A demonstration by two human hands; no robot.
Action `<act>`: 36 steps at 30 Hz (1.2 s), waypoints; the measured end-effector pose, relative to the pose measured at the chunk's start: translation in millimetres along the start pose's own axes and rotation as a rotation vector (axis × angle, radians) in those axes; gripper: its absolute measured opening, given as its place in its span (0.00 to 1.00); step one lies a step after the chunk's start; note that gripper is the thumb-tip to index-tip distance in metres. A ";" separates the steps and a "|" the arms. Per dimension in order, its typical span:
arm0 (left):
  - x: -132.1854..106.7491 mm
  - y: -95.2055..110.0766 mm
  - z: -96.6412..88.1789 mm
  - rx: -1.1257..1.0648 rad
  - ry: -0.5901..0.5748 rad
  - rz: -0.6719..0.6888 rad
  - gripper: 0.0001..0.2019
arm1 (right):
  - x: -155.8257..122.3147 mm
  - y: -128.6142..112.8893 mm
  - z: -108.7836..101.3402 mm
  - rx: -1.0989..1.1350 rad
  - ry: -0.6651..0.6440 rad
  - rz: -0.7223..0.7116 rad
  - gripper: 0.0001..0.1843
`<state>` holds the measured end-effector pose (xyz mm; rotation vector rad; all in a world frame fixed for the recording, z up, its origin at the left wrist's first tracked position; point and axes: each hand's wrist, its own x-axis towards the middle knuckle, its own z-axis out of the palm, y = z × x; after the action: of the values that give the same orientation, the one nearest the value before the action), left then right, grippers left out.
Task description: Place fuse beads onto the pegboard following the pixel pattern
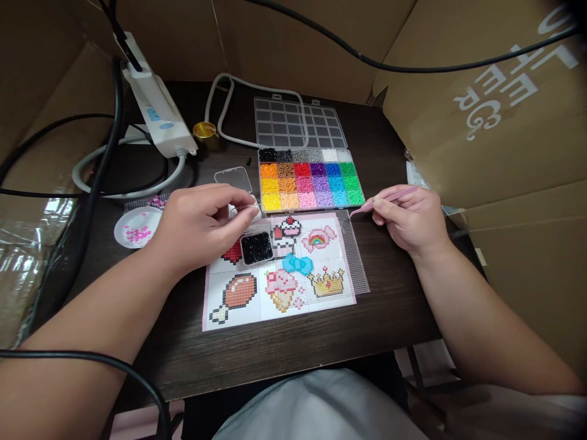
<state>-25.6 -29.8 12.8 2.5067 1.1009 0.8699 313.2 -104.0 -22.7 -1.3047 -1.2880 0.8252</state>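
Observation:
My right hand [410, 220] is closed around pink tweezers [397, 195]. Their tip points down near the upper right edge of a clear pegboard [355, 253]. The board lies over a pattern sheet [238, 324] printed with pixel pictures, including a drumstick, ice cream, bow, candy and crown. Beads seem to cover parts of these pictures. My left hand [197, 223] has its thumb and index finger pinched together above a small open box of black beads [257, 248]. What sits between those fingertips, if anything, I cannot make out. A small white container is partly hidden behind them.
Behind the sheet stands a sorted bead case [312, 177] with its clear lid [300, 122] folded back. A white dish [120, 229] of pink beads lies left. A power strip [158, 113], cables and a gold cup [206, 135] are farther back. Cardboard walls [518, 159] surround the table.

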 end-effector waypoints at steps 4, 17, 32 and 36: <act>-1.0 1.7 0.7 -0.010 -0.011 -0.043 0.06 | -1.4 -2.0 0.8 0.019 0.000 0.035 0.04; -1.8 4.7 1.1 -0.006 -0.035 -0.072 0.07 | -5.5 -7.7 1.9 -0.019 0.011 0.044 0.07; -0.8 5.0 -1.0 -0.016 -0.056 -0.103 0.07 | -2.2 -4.3 1.4 0.007 0.025 0.050 0.09; 0.4 3.9 -1.6 -0.031 -0.042 -0.073 0.07 | -0.2 -3.2 1.0 0.025 0.019 0.061 0.07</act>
<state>-24.1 -32.1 16.0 2.4319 1.1485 0.8054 311.5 -104.4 -19.9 -1.3347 -1.2242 0.8674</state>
